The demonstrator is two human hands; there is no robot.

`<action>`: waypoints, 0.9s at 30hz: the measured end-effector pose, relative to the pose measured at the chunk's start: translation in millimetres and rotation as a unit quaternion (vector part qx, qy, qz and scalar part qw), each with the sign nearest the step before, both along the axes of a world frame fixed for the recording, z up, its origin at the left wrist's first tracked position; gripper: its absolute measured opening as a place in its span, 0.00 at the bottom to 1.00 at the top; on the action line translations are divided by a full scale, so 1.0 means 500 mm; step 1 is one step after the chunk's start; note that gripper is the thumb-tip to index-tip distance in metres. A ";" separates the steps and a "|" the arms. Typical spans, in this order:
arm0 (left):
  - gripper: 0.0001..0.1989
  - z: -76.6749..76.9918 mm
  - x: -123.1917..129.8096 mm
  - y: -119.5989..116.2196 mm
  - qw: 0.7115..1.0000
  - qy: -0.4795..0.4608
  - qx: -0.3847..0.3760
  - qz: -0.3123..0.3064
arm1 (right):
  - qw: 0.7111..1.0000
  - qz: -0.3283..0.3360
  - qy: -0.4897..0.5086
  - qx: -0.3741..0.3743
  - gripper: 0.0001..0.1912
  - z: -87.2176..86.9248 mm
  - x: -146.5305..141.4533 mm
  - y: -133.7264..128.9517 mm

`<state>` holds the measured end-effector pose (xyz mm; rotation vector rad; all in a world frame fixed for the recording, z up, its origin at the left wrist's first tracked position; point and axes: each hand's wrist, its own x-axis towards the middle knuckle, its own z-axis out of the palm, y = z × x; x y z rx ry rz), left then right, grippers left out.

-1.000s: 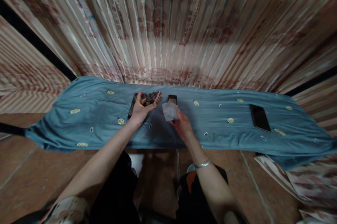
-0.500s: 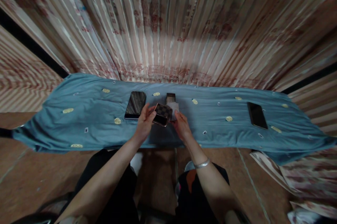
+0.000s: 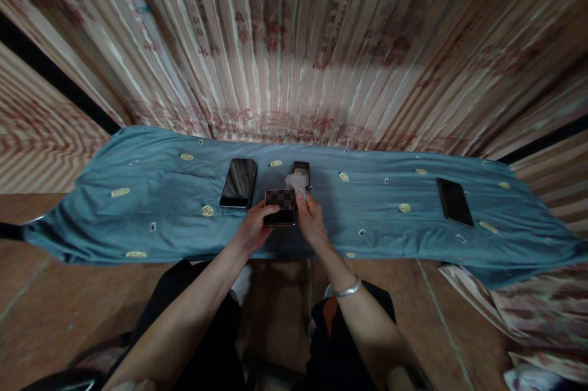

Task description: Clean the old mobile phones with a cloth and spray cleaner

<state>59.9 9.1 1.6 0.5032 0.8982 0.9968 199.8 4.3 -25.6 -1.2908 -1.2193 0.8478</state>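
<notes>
Left hand (image 3: pixel 258 223) is closed on a flat, dark rectangular case (image 3: pixel 283 200) with a checkered upper part, a glossy black lower part and a copper-coloured edge. Thumb lies on the case's face at the left side; other fingers mostly hidden beneath it. Right hand (image 3: pixel 312 218) pinches a thin, pale grey, soft-looking sheet (image 3: pixel 297 182), thumb on top; paper or cloth, cannot tell. Right hand is right at the case's right edge; whether it also grips the case, cannot tell.

Case is held over the near middle part of a table covered with a teal cloth (image 3: pixel 174 219) that has yellow oval prints and small pale rectangular marks. Sheet sticks up past the case's upper right corner and overlaps in view a small black boxy object (image 3: pixel 302 168), lying on the cloth just beyond the hands. Tiny item by that object's lower right side, too small to tell.

Large black glossy phone-like slab (image 3: pixel 239 182) lies on the cloth left of the case, apart from it, screen side reflecting stripes. Thinner black rectangular phone (image 3: pixel 454 202) lies well apart, toward the right end. Silver metal bracelet (image 3: pixel 348 287) on the right wrist. Striped beige curtain (image 3: pixel 275 72) with reddish prints hangs behind the table.
</notes>
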 end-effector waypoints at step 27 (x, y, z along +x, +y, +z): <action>0.23 0.019 0.019 0.000 0.994 -0.104 -0.004 0.028 | 0.899 0.149 -0.382 0.154 0.40 0.008 0.013 -0.028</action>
